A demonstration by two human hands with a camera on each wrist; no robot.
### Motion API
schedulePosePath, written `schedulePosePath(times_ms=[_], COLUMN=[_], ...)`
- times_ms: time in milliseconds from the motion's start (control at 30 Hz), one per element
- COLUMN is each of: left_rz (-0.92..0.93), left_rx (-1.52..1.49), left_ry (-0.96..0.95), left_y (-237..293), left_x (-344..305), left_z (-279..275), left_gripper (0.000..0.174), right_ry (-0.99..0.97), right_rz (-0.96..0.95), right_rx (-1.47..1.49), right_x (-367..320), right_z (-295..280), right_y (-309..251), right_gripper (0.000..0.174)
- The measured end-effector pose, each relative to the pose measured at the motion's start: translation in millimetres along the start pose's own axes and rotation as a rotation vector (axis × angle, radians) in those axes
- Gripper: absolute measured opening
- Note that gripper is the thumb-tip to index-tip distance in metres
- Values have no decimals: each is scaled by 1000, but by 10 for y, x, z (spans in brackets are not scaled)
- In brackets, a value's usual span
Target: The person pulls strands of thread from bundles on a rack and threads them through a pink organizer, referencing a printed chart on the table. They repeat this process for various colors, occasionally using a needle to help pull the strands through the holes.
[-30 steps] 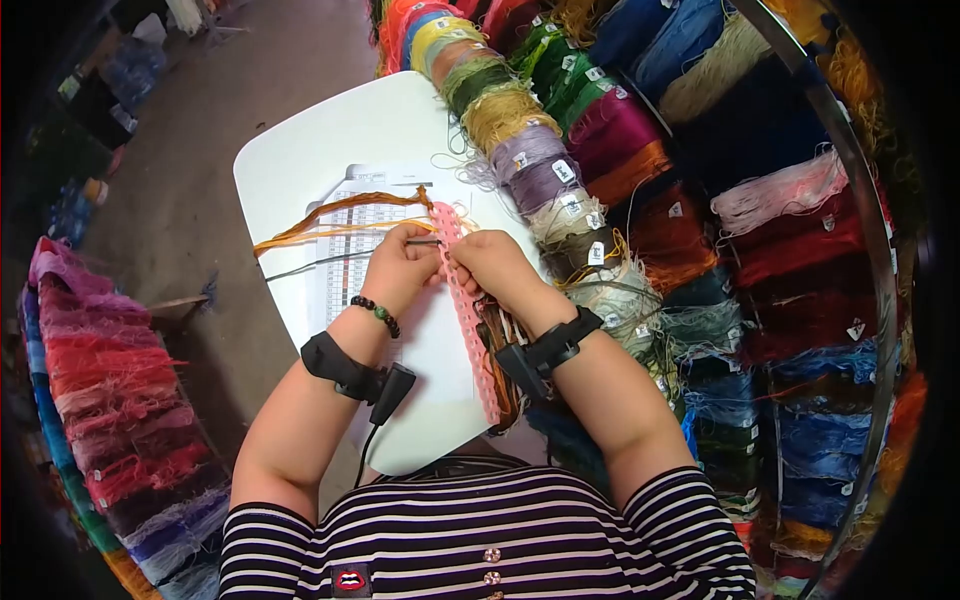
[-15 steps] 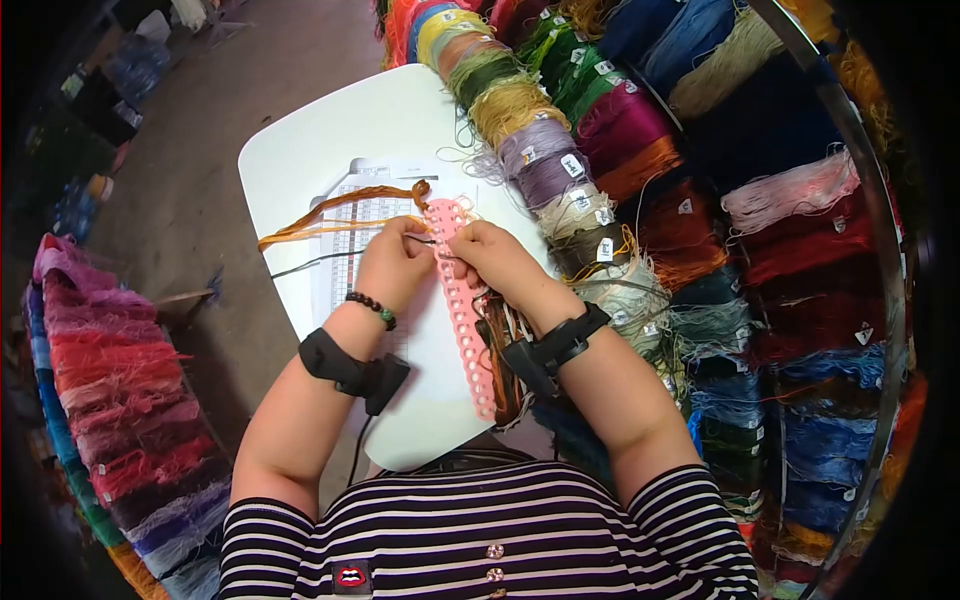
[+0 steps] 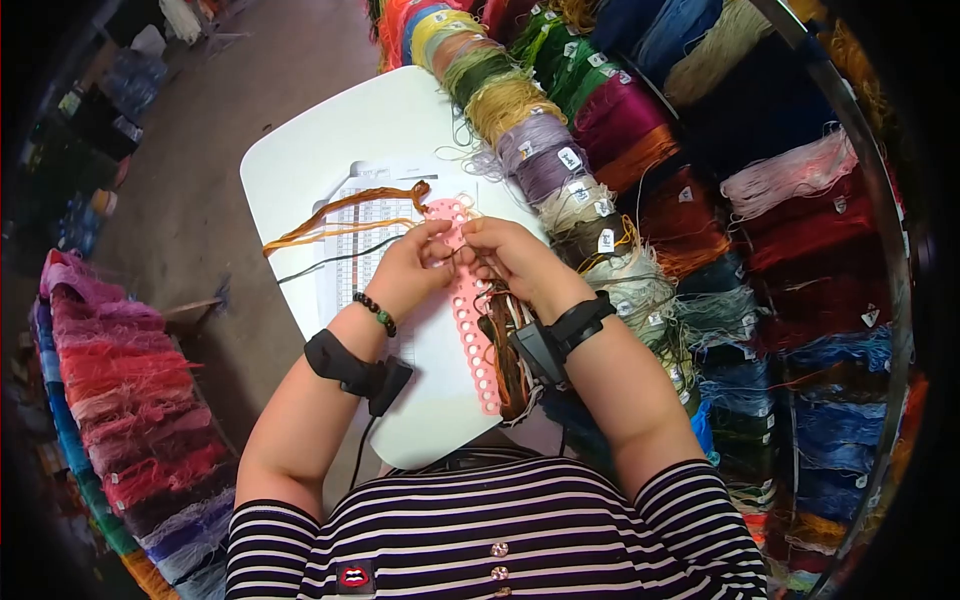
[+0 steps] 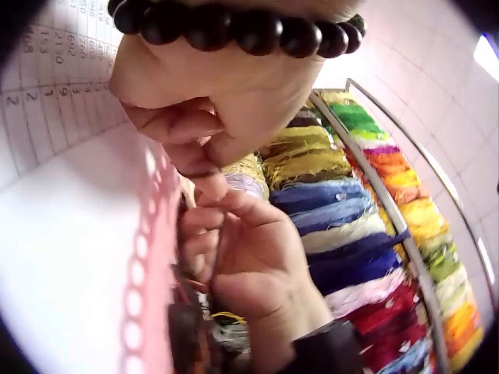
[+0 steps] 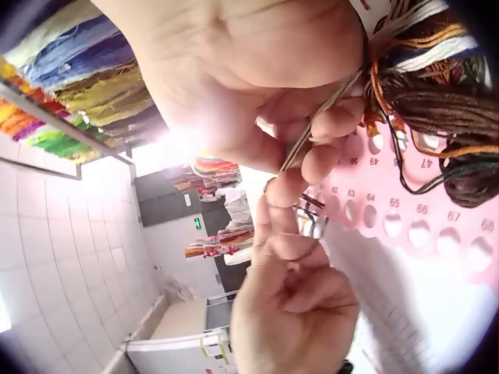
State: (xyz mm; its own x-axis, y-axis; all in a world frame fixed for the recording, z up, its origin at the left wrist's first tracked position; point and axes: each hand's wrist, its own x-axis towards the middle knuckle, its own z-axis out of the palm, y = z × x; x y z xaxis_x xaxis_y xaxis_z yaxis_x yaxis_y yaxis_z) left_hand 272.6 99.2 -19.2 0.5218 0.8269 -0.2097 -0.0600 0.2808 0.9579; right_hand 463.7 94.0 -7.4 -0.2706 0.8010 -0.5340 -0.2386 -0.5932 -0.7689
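A pink numbered thread card with holes along its edges lies lengthwise on the white table. Over its upper part my two hands meet, fingertips close together. My left hand pinches a dark grey thread, whose tail trails off to the left across the paper. In the right wrist view, greyish strands run through the curled fingers of my right hand, down to the left hand's fingertips. Dark brown floss hangs from the card's right side, mixed with white and orange strands.
Brown floss and orange floss stretch left from the card's top. Printed number sheets lie beneath. Racks of coloured, tagged skeins border the table's right side; more skeins hang at the left.
My hands have shifted slightly right over the card, and the right hand's fingers have opened out somewhat. The grey thread's tail still trails left.
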Motion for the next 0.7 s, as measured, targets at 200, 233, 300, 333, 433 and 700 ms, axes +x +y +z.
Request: schedulePosePath(times_ms=[200,233,300,333,433,700], left_rz=[9,-22,29,111,370,-252], left_rx=[283,101,-123,-167,-422,281], left_ry=[466,464,456,451,584,643], left_y=[353,466,637,697,962,379], left_x=[-164,-272,-507,-623,-998,-1807], left_z=[-481,-584,-930,-1189,-1771,-1390], left_gripper=[26,26,28,30,43,58], right_ry=[73,76,85,95,114,306], right_rz=[-23,-24,-24,-31,-52,-247], right_rx=[-406,-416,-435,-435,-432,-852], right_x=[-54,-51,-43,-41,-31,-750], right_z=[167,171,173,175,183,130], right_y=[-18,-20,-6,4,25,27], right_gripper=[17,19,24,24,26,31])
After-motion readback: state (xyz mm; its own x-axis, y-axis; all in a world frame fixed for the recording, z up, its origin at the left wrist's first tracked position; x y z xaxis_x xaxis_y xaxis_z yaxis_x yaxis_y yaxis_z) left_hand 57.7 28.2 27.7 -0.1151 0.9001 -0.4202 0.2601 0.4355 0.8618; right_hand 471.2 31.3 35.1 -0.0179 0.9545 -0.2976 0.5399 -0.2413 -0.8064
